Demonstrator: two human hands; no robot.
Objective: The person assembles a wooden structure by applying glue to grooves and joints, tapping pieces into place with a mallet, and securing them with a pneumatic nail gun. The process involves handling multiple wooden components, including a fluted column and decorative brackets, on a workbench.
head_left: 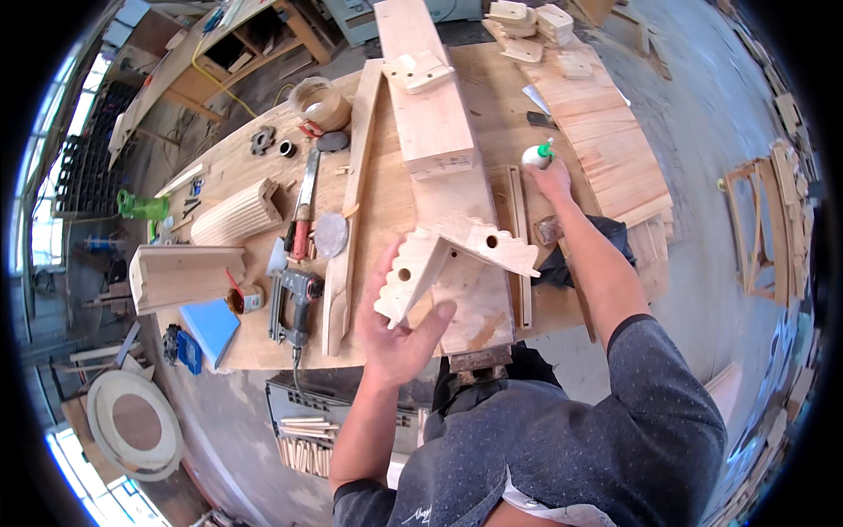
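Observation:
My left hand [397,350] is closed around a pale wooden corner piece [414,274], V-shaped, with fluted edges and round holes in its faces. It is held up above the near end of a long wooden beam [474,294], close to my body. Farther off to the right, my right hand [553,183] grips a white squeeze bottle [535,157] with a green nozzle cap, at the table. A small wooden block with holes [420,73] lies on the thick far section of the beam.
Left on the workbench [351,294] are a nail gun [303,294], a handsaw [305,198], a fluted wooden piece [237,213], an open jar [244,299] and a tub [320,104]. Right, a wide board [597,132] carries stacked blocks [553,25]. Dark cloth [606,237] lies near my right forearm.

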